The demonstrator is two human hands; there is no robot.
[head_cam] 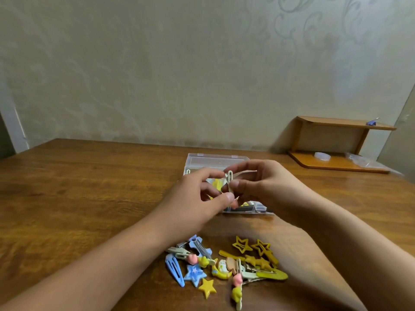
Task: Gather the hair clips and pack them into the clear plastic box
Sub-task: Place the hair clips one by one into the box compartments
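A cream clip (pixel 230 181) is pinched between both hands above the open box (pixel 219 161)

The clip is held upright, with the left hand (pixel 197 198) gripping its lower end between thumb and curled fingers and the right hand (pixel 260 182) pinching its upper part between thumb and forefinger. Directly behind and below the grip the clear box is seen on the table (pixel 89 187), its lid raised at the far side; a yellow item and a dark one can be made out inside, though the hands hide most of the contents. Nearer than the grip, between the two forearms, a loose pile of clips (pixel 224 263) is lying on the table: blue snap clips and a blue star toward the left forearm, yellow stars and a yellow-green clip toward the right. Far right of the grip a small wooden shelf (pixel 336 144) is set against the wall
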